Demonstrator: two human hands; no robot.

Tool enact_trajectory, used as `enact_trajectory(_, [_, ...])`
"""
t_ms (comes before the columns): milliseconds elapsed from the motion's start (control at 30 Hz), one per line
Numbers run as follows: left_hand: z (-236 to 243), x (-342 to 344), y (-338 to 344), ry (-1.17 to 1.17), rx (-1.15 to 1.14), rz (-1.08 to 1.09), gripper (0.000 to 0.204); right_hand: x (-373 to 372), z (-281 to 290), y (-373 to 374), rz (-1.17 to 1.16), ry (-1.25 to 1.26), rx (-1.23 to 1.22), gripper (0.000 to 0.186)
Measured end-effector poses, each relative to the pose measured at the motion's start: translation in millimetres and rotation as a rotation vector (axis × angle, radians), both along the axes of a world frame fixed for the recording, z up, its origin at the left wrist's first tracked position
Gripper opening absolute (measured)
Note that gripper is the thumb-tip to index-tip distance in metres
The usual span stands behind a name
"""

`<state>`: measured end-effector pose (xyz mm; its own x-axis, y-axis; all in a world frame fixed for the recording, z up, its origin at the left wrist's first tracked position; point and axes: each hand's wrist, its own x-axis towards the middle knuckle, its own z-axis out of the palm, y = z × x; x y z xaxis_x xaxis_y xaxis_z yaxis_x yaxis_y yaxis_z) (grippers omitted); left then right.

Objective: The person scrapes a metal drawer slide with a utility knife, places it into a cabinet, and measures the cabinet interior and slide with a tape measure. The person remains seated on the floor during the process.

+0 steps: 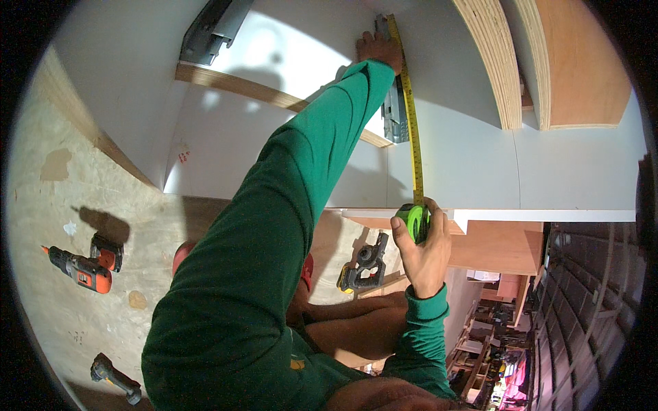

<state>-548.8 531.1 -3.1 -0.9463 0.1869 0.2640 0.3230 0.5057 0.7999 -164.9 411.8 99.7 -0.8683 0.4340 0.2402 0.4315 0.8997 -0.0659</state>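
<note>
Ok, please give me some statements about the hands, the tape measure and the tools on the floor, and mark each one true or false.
1. The right hand holds a green tape measure case. True.
2. The yellow tape blade is rolled fully inside the case. False: it is stretched out across the white panel up to the left hand.
3. The left hand presses the far end of the tape against the panel. True.
4. An orange drill lies on the floor at the left. True.
5. The right hand holds the drill. False: the drill lies apart from both hands.
</note>
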Motion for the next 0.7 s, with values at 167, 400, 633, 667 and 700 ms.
enact_trajectory(167, [-1, -4, -6, 0.005, -0.022, -0.042, 0.047, 0, -1, 2, 0.012, 0.008, -0.025, 0.070])
enact_trajectory(400, [12, 5, -25, -0.012, -0.061, -0.169, 0.054, 0, -3, 6, -0.012, 0.089, -0.197, 0.064])
enact_trajectory(633, [20, 14, -29, -0.043, -0.113, -0.193, 0.044, -2, 8, 4, -0.099, 0.119, -0.406, 0.052])
enact_trajectory(667, [20, 14, -29, -0.036, -0.096, -0.209, 0.044, -2, 9, 4, -0.124, 0.103, -0.390, 0.051])
enact_trajectory(700, [19, 14, -29, -0.029, -0.078, -0.225, 0.045, -2, 8, 4, -0.113, 0.116, -0.405, 0.051])
